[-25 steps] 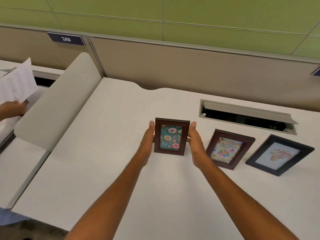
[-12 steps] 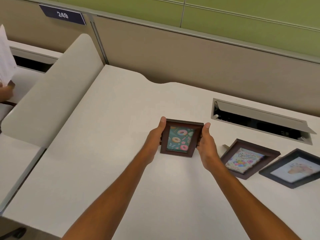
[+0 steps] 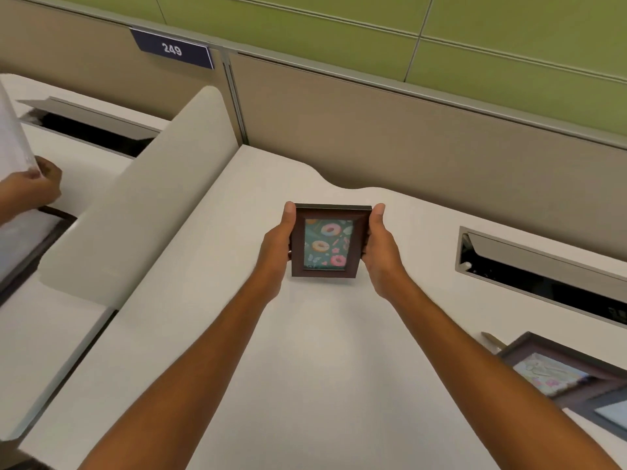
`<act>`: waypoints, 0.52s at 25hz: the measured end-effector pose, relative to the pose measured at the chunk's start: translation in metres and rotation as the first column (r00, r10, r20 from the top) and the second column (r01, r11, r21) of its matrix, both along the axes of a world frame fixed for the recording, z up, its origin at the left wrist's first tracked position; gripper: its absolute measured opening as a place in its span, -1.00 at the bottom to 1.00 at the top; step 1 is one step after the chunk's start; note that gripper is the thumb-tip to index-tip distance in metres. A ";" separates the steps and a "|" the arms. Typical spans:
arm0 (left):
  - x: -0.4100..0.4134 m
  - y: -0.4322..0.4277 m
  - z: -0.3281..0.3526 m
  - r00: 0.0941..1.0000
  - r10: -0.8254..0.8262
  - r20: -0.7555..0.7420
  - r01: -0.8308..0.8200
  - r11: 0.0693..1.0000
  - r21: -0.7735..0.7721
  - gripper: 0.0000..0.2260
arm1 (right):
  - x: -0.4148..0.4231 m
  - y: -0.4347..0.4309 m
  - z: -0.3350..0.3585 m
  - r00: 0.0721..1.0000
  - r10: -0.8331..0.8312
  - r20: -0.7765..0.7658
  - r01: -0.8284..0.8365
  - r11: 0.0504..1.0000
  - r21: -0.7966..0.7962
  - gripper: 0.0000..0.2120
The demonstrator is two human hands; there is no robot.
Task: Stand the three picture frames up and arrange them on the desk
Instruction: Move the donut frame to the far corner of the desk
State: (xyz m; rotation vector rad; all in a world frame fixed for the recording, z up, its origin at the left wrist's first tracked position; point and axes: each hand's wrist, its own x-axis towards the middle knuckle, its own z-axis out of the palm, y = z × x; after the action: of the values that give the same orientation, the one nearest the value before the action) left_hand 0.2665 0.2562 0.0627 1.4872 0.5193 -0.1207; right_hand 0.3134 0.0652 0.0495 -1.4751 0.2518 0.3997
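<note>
You are facing a white desk (image 3: 305, 368) backed by a tan partition (image 3: 407, 137) with green wall panels above it. At far left, past a rounded white divider (image 3: 142, 205), another person's hand (image 3: 29, 189) grips a sheet of paper (image 3: 12, 140) over the neighbouring desk. A dark blue tag (image 3: 172, 49) reading 249 sits on the partition's top edge.

Your left hand (image 3: 276, 247) is closed around the left side of the doughnut frame (image 3: 327, 242), thumb laid up along its front edge; the fingers behind it are hidden. The frame is a dark brown one with doughnuts on a teal picture, upright and facing you, toward the back middle of the desk. Whether its lower edge touches the desktop cannot be told. Your right hand (image 3: 381, 249) clasps the opposite side the same way, thumb tip at the top corner.

Further right, an open cable hatch (image 3: 543, 266) is set into the desktop. At the lower right edge, a second brown frame (image 3: 559, 371) lies tilted with a colourful picture, and a darker frame (image 3: 607, 417), cut off by the picture edge, sits just beside it.
</note>
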 end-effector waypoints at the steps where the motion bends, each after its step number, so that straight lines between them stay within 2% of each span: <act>1: 0.012 0.014 0.002 1.000 0.019 0.016 -0.019 1.000 0.009 -0.52 | 0.016 0.015 0.002 1.000 0.015 0.007 -0.015 1.000 0.000 -0.38; 8: 0.108 0.112 0.002 0.989 0.103 0.108 -0.106 0.994 0.020 -0.50 | 0.133 0.124 0.002 0.989 0.134 0.062 -0.135 0.991 0.013 -0.12; 13: 0.169 0.162 -0.017 0.977 0.181 0.117 -0.183 0.983 0.003 -0.46 | 0.212 0.187 -0.018 0.983 0.174 0.064 -0.174 0.985 -0.017 -0.26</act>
State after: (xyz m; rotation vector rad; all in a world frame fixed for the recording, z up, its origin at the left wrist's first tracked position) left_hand 0.4352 0.4181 0.0453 1.4435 0.5602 0.1129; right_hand 0.5250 0.2520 0.0314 -1.5237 0.0732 0.4907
